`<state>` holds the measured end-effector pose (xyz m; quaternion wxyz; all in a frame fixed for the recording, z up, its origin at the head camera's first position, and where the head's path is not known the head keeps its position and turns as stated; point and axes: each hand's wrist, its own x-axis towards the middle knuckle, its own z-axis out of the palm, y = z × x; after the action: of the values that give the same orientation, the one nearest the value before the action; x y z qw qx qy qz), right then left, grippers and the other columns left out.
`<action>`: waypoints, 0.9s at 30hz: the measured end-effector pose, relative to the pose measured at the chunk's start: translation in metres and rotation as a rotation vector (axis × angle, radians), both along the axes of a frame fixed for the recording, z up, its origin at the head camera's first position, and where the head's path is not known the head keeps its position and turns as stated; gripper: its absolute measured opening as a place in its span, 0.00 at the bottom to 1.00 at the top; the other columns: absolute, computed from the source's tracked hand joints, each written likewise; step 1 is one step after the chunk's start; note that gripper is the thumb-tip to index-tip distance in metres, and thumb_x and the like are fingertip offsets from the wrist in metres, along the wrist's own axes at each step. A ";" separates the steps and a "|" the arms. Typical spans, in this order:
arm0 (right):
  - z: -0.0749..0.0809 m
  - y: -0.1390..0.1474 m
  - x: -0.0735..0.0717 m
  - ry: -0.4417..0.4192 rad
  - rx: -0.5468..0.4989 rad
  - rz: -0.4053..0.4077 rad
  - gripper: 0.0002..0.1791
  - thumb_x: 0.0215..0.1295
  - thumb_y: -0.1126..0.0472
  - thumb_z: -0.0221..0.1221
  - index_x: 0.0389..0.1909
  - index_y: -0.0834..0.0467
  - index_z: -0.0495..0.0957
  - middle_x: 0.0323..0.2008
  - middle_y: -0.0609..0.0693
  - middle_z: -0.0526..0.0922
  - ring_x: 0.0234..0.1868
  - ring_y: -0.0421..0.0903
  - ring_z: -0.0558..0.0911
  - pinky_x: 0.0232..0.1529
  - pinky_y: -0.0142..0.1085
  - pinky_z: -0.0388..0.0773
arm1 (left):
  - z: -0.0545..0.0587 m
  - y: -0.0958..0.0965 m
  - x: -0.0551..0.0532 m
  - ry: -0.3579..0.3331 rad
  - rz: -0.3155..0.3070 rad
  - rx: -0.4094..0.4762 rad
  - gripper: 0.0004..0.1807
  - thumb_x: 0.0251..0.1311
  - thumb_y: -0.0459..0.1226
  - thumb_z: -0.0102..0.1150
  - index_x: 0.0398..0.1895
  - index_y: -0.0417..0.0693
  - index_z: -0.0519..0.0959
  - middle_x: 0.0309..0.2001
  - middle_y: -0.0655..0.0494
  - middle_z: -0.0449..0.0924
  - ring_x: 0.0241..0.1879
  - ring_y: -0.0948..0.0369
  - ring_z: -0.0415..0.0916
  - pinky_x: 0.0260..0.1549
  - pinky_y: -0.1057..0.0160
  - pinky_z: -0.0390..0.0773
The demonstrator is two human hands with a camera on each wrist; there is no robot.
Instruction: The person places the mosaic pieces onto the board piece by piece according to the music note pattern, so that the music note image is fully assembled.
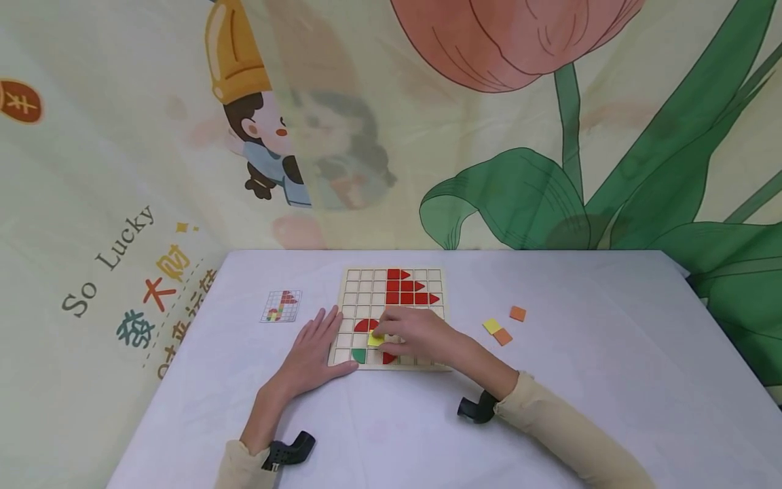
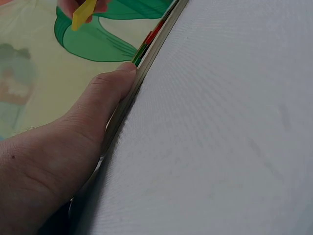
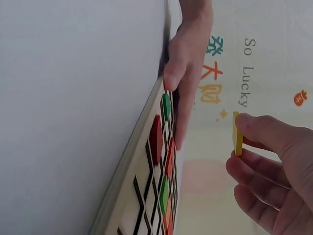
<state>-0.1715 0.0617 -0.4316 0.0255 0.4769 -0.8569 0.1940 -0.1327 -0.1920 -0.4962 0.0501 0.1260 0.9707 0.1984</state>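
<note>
My right hand [image 1: 418, 333] pinches a yellow square tile [image 3: 237, 134] between thumb and fingertips, holding it in the air above a pale wooden grid board [image 1: 351, 297]. Rows of red square tiles [image 1: 393, 286], ending in pointed red pieces, fill the board's upper right. Lower down lie red rounded pieces [image 1: 365, 325], a green quarter-round [image 1: 359, 355] and another red piece [image 1: 389, 358]; the right hand hides the cells beneath it. My left hand [image 1: 311, 353] rests along the board's left side with fingers extended, its thumb on the near-left corner.
Left of the board lies a small printed card [image 1: 281, 306] with a coloured grid pattern. Loose on the white table [image 1: 580, 380] to the right are a yellow tile [image 1: 491, 327] and two orange tiles [image 1: 518, 313]. A patterned curtain [image 1: 366, 224] hangs behind.
</note>
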 end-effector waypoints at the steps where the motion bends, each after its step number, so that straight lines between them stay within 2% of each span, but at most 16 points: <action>1: -0.001 -0.003 0.000 -0.008 0.013 0.002 0.12 0.59 0.55 0.67 0.45 0.48 0.85 0.40 0.42 0.82 0.37 0.36 0.79 0.35 0.22 0.77 | 0.000 0.000 0.000 0.001 -0.003 -0.003 0.56 0.51 0.66 0.59 0.77 0.49 0.49 0.79 0.50 0.44 0.79 0.47 0.37 0.74 0.40 0.45; 11: -0.015 -0.012 0.003 -0.106 0.117 0.031 0.10 0.61 0.54 0.65 0.44 0.47 0.85 0.37 0.40 0.81 0.36 0.34 0.76 0.35 0.21 0.73 | 0.002 0.000 0.000 -0.016 -0.004 -0.004 0.56 0.52 0.66 0.59 0.77 0.49 0.48 0.79 0.51 0.43 0.79 0.48 0.36 0.74 0.41 0.45; 27: -0.021 -0.017 0.002 -0.089 0.189 0.038 0.08 0.61 0.54 0.66 0.41 0.48 0.86 0.34 0.41 0.80 0.31 0.34 0.73 0.30 0.21 0.68 | 0.002 0.000 0.001 -0.017 0.010 0.000 0.56 0.52 0.66 0.59 0.77 0.50 0.49 0.79 0.52 0.44 0.79 0.48 0.36 0.74 0.41 0.45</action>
<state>-0.1696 0.0451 -0.4530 -0.0613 0.4841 -0.8626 0.1335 -0.1315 -0.1920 -0.4944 0.0575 0.1197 0.9708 0.1997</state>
